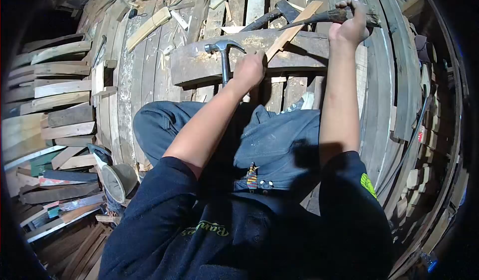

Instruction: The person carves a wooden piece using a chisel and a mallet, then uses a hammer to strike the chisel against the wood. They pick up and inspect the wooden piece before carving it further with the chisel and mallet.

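Observation:
My left hand is closed around the lower end of a thin wooden strip, which slants up and to the right. In my right hand is the rough wooden handle of a knife with a dark blade pointing left. That blade overlaps the strip near its upper part. Both are over a thick wooden block lying across the floor in front of my legs. A claw hammer lies with its head on the block, left of my left hand. Behind the block is a dark-headed hammer or hatchet.
Wooden planks with gaps form the floor. Offcuts and a pale piece of wood lie at the upper left. Stacked boards and a grey bucket stand at the left. More wood pieces line the right side.

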Action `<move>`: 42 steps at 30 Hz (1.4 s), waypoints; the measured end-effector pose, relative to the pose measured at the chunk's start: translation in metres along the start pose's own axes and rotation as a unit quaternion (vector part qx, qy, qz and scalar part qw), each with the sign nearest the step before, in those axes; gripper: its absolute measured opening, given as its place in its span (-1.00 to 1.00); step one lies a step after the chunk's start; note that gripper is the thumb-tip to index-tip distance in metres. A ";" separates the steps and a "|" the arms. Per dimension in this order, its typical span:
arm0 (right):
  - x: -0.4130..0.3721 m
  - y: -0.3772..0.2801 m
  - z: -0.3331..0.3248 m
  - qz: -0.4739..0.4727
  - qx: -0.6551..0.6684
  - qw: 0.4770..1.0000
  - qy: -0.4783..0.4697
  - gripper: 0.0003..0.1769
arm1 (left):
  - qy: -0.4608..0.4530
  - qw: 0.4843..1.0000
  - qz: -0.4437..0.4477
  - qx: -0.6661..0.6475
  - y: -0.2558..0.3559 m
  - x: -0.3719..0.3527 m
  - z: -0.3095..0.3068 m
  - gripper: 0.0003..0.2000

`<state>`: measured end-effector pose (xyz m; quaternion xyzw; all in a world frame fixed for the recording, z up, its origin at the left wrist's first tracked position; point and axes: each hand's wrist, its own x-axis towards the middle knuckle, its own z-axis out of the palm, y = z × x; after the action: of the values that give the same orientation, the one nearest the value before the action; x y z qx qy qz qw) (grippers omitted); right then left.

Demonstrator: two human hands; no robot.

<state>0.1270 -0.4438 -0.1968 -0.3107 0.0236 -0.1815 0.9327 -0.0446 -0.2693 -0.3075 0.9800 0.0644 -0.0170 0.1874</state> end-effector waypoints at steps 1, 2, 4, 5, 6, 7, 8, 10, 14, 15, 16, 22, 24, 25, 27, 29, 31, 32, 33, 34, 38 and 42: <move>0.002 0.000 -0.001 -0.002 0.000 1.000 0.000 -0.89 | 0.026 0.999 0.019 0.000 0.000 -0.002 0.001 -0.69; 0.003 0.001 -0.002 -0.001 0.008 1.000 -0.007 -0.89 | 0.026 0.999 0.020 0.000 -0.001 -0.004 0.001 -0.69; 0.004 0.002 -0.005 0.000 0.015 1.000 -0.013 -0.90 | 0.057 0.991 0.082 0.087 -0.004 -0.009 -0.002 -0.85; 0.005 0.002 -0.006 0.002 0.012 1.000 -0.012 -0.90 | 0.056 0.991 0.081 0.088 -0.004 -0.012 -0.002 -0.85; 0.006 0.001 -0.006 0.003 0.010 1.000 -0.011 -0.90 | 0.062 0.987 0.101 0.112 -0.005 -0.015 -0.001 -0.89; 0.006 0.001 -0.005 0.004 0.007 1.000 -0.011 -0.90 | 0.068 0.981 0.121 0.137 -0.006 -0.016 0.000 -0.92; 0.005 0.001 -0.004 0.009 0.003 1.000 0.006 -0.90 | 0.044 0.979 0.123 0.158 -0.005 -0.015 0.000 -0.92; 0.006 0.001 -0.005 0.012 0.012 1.000 -0.006 -0.90 | 0.026 0.976 0.121 0.178 0.000 -0.014 -0.003 -0.91; 0.007 0.002 -0.006 0.001 0.006 1.000 -0.017 -0.88 | 0.026 0.979 0.106 0.173 0.013 -0.012 -0.008 -0.85; 0.008 0.002 -0.008 -0.006 -0.001 1.000 -0.017 -0.87 | 0.043 0.980 0.097 0.171 0.016 -0.011 -0.007 -0.82; 0.013 0.001 -0.009 0.016 0.028 0.999 -0.031 -0.88 | 0.014 0.980 0.086 0.178 0.016 -0.009 -0.003 -0.76; 0.024 -0.008 -0.014 -0.043 0.010 0.999 0.032 -0.88 | 0.007 0.996 0.024 0.081 0.023 0.006 -0.006 -0.80; 0.027 -0.019 -0.017 -0.023 0.023 0.999 0.026 -0.88 | 0.060 0.985 -0.045 -0.154 0.023 0.002 -0.014 -0.76; 0.037 -0.022 -0.020 -0.035 0.050 0.996 0.066 -0.90 | 0.011 0.970 -0.059 -0.237 0.016 0.000 -0.018 -0.75; 0.044 -0.035 -0.024 -0.012 0.049 0.997 0.061 -0.86 | -0.078 0.793 -0.220 -0.562 0.017 -0.019 -0.019 -0.79; 0.049 -0.042 -0.027 0.017 0.075 0.993 0.091 -0.81 | -0.086 0.707 -0.277 -0.645 0.029 -0.051 -0.019 -0.81; 0.048 -0.045 -0.027 0.061 0.138 0.983 0.100 -0.82 | -0.088 0.648 -0.342 -0.675 0.040 -0.080 -0.011 -0.83; 0.048 -0.042 -0.028 0.056 0.120 0.987 0.090 -0.82 | -0.097 0.643 -0.356 -0.671 0.045 -0.090 -0.008 -0.83; 0.045 -0.039 -0.026 0.050 0.103 0.990 0.079 -0.82 | -0.106 0.638 -0.369 -0.668 0.046 -0.097 -0.005 -0.84; 0.043 -0.035 -0.024 0.046 0.077 0.995 0.052 -0.82 | -0.101 0.681 -0.362 -0.629 0.040 -0.101 0.011 -0.83; 0.027 -0.019 -0.012 0.041 -0.004 0.998 -0.045 -0.83 | 0.025 0.954 -0.167 -0.247 0.039 -0.124 0.011 -0.69; 0.009 -0.008 -0.001 0.053 -0.032 0.983 -0.172 -0.87 | -0.021 0.996 -0.048 -0.071 0.036 -0.131 -0.011 -0.76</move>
<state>0.1325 -0.4532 -0.1928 -0.3650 -0.1147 -0.0745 0.9209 -0.1692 -0.3143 -0.2763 0.9593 0.1089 -0.0419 0.2571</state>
